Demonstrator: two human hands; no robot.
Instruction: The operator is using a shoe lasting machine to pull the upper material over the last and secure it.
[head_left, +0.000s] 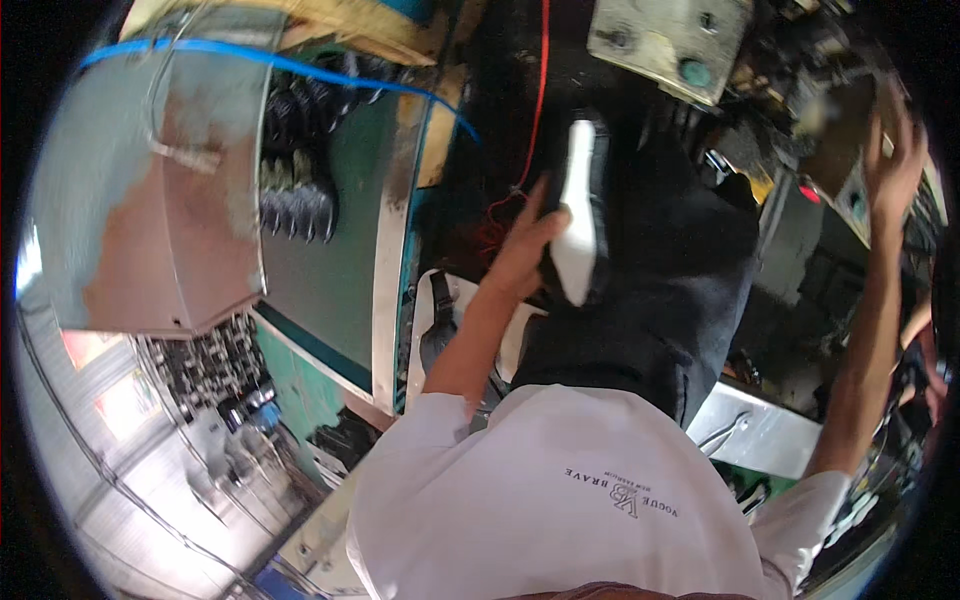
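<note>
My left hand (530,245) is closed around a black shoe (599,215) and holds it upright over my lap. The shoe's white sole (577,235) faces me, and my thumb lies on it. Off to the far right, my right hand (896,165) is raised beside the machine parts there, with fingers stretched and apart. Nothing shows in it, though it is slightly blurred.
A green conveyor belt (345,245) with several black shoes (300,200) runs along the left, partly under a metal hood (180,200). A blue hose (300,68) crosses above. A red cable (541,100) hangs ahead, near a worn metal box (665,45).
</note>
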